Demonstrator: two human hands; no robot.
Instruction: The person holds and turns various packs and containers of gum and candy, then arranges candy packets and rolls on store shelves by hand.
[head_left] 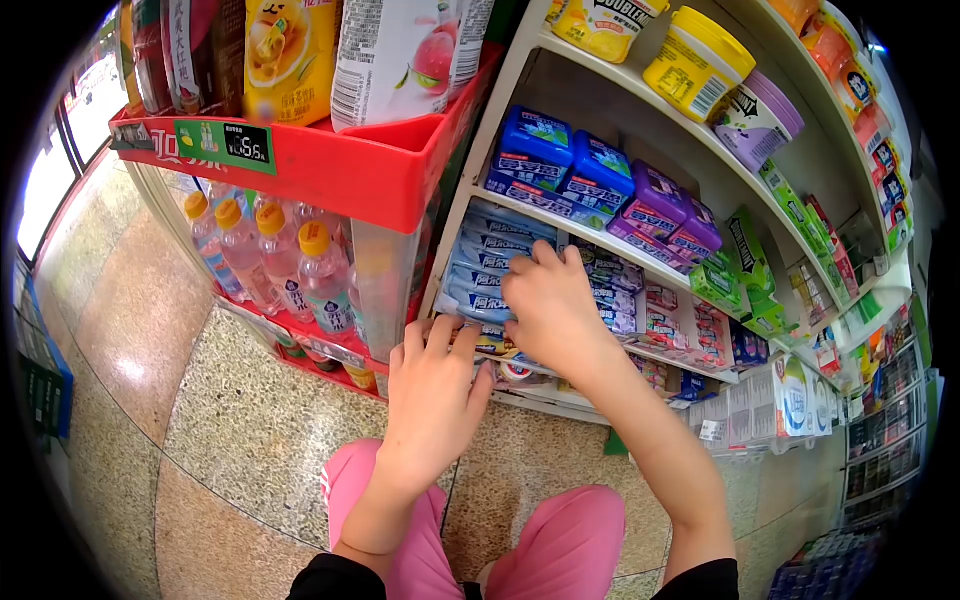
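Observation:
Light-blue stick candy packs (488,275) lie stacked in rows on a lower shelf of the white rack. My right hand (555,305) reaches over their right side, its bent fingers apart and the fingertips touching the packs. Its palm side is hidden, and no pack shows lifted in it. Nearer the shelf's front edge, my left hand (430,400) lies with fingers spread over the front-left corner, the fingertips on the lowest packs. Just right of my right hand are dark-blue and purple stick packs (615,295).
Blue candy boxes (535,150) and purple boxes (655,205) stand one shelf up, with yellow tubs (700,65) above. At left, a red display stand (300,165) holds drink bottles (325,280) close beside the rack. Boxed goods (750,410) sit at right.

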